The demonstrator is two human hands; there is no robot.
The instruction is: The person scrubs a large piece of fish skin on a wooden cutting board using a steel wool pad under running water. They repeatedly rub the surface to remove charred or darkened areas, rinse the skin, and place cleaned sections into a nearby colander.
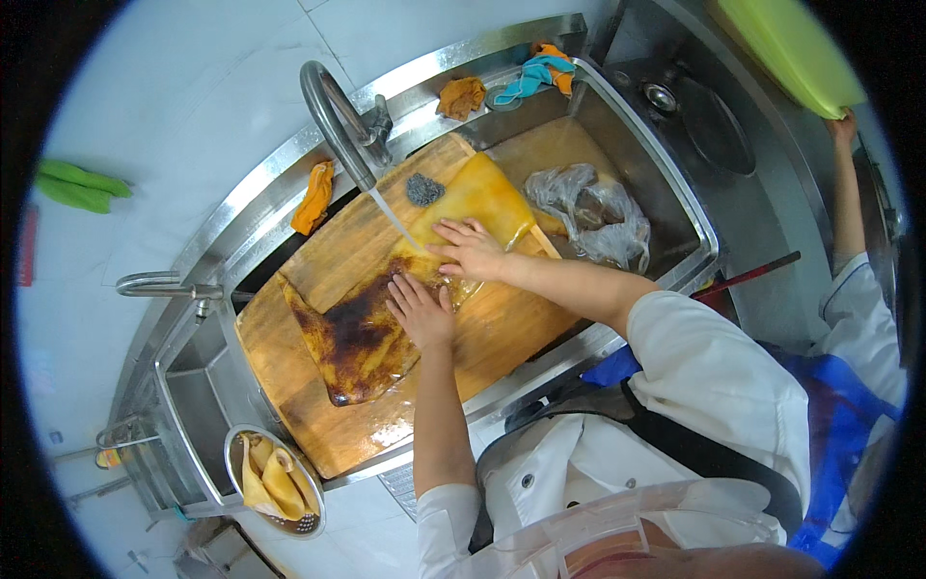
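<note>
A large sheet of what looks like animal skin (359, 333) lies across a wooden cutting board (265, 328). Its near-left part is scorched dark brown, while the far-right part is smooth yellow. My left hand (422, 311) rests flat on the browned part, fingers stretched out. Just beyond it, my right hand (470, 251) lies on the yellow part with its fingers spread. Water runs from a curved tap (338, 125) onto the skin beside my right fingers. A grey scouring pad (424, 189) sits on the board near the stream.
The board spans a steel double sink (675, 183). A clear plastic bag (588, 212) lies in the right basin's water. Orange cloths (313, 199) and a blue cloth (521, 81) lie along the back ledge. A colander (307, 523) holds yellow pieces at lower left. Another person's arm (848, 198) holds a yellow-green container (791, 53).
</note>
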